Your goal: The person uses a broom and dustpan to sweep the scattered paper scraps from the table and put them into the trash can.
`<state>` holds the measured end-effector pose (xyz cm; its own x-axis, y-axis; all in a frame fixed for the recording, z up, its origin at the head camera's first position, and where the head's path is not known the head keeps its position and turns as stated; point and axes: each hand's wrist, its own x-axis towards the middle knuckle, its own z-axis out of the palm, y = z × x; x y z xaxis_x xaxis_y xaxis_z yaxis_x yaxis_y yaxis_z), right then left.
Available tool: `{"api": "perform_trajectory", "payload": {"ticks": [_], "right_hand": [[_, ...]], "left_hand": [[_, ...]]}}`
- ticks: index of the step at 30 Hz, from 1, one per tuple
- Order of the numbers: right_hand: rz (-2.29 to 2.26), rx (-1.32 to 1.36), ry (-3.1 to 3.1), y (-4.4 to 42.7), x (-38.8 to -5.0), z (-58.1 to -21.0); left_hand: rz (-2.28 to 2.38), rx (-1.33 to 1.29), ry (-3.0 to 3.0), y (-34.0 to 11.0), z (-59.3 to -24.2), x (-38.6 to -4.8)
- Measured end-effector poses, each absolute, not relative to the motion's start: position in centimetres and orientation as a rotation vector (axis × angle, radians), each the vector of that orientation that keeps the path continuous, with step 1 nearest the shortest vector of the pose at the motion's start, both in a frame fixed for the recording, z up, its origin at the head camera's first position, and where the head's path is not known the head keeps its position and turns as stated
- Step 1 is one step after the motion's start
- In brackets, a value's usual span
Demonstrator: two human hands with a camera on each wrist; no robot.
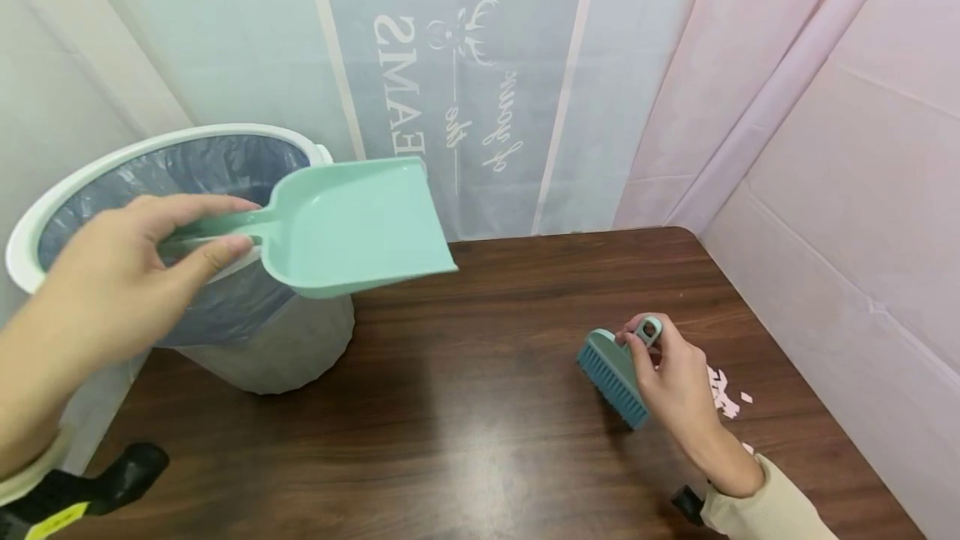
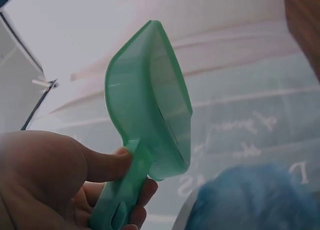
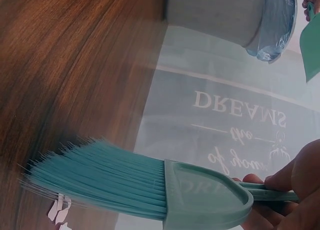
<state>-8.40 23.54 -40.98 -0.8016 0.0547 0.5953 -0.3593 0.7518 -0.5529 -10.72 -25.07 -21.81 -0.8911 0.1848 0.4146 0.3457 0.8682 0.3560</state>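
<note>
My left hand (image 1: 123, 273) grips the handle of a mint-green dustpan (image 1: 360, 223), holding it raised beside and partly over the rim of a lined trash bin (image 1: 270, 357). No scraps show on the pan's visible face. Over the right part of the table, my right hand (image 1: 678, 382) pinches the handle of a teal hand brush (image 1: 611, 377). Its bristles (image 3: 100, 180) point down toward the wood. Several pale pink paper scraps (image 1: 722, 394) lie just right of the brush, partly hidden behind the right hand.
The bin has a white rim and a bluish plastic bag (image 1: 277, 161) inside, at the table's left. A dark brown wooden table (image 1: 465, 357) spans the front. Behind it hangs a printed curtain (image 1: 465, 90), and a white cloth wall (image 1: 862, 190) borders the right side.
</note>
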Motion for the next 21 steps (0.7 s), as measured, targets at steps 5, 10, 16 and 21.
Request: {"api": "perform_trajectory", "payload": {"ticks": [5,10,16,21], "right_hand": [[0.903,0.236,-2.336,23.5,-8.4,-41.0],[0.918,0.223,-2.33,23.6,-8.4,-41.1],[0.897,0.228,-2.338,23.8,-8.5,-41.3],[0.883,0.244,-2.347,23.7,-8.5,-41.4]], "left_hand": [[-0.691,-0.449,-2.637,-22.9,-23.0,-9.8],[-0.734,-0.567,-2.569,-20.8,-24.6,-8.8],[-0.832,-0.672,-2.539,-18.5,-26.8,-7.8],[-0.931,-0.741,-2.539,-16.5,-30.2,-7.4]]}}
